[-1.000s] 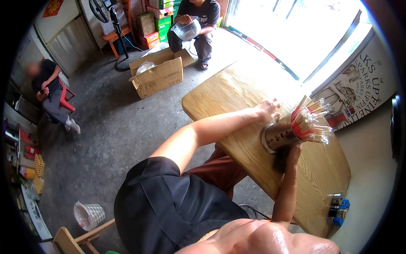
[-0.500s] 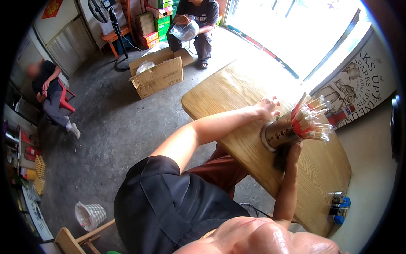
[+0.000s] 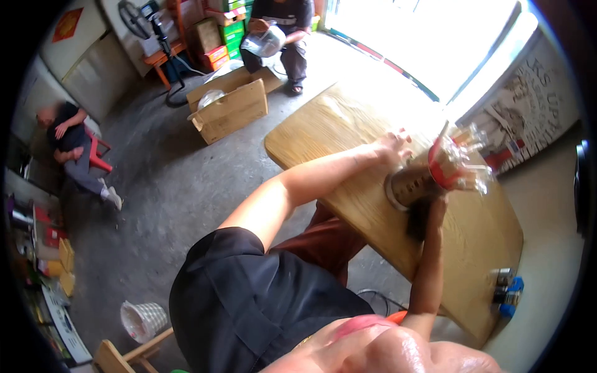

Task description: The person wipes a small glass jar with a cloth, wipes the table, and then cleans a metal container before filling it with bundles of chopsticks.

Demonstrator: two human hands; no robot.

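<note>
A metal chopstick holder with small holes in its side stands on the wooden table. Plastic-wrapped chopsticks fan out from its red-rimmed top. My left hand is at the holder's far side, resting over the tabletop with fingers stretched and spread. On the near side, my right hand is up against the holder just below the red rim. Its fingers are mostly hidden behind the holder and the chopsticks. A dark patch lies on the table below the holder, by my right wrist.
Small jars with a blue holder stand at the table's wall side. An opened cardboard box sits on the floor, with a person holding a clear plastic bag behind it. Another person sits on a red stool. A wastebasket is lower left.
The view has shifted slightly and blurred. Both my hands stay by the chopstick holder in nearly the same pose. The person on the red stool has moved a hand up to the chest.
</note>
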